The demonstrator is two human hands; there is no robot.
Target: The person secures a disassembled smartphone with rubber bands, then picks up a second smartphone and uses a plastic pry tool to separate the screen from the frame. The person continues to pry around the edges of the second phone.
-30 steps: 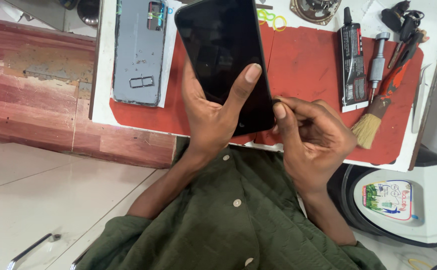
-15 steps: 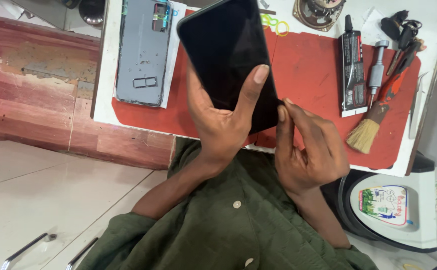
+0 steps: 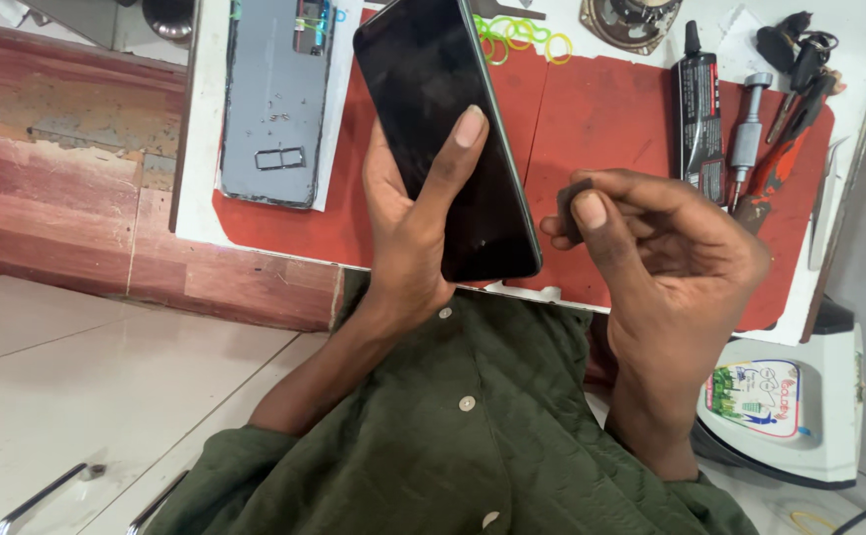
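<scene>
The left hand (image 3: 408, 248) holds a black phone (image 3: 448, 129) up over the surface (image 3: 611, 129). Its grip is closed around the phone, with the thumb lying across the dark screen. The screen is off and looks whole.

The right hand (image 3: 666, 248) is just beside the phone but not touching it. Its thumb and fingers pinch a small dark piece (image 3: 574, 203). It is too small to tell what it is.

On the red mat (image 3: 601, 109) under the hands lies a grey phone back (image 3: 274, 99) with its inside showing. It sits well apart from the phone, to the left. A black glue tube (image 3: 699, 109), a small screwdriver (image 3: 745, 124) and some other tools (image 3: 800, 69) lie to the right. Green and yellow rubber bands (image 3: 517, 38) lie at the top of the mat.

It looks like the phone is only partly put together. The screen side is in the hand, but the grey back is not on yet. The small piece is not in place either.
</scene>
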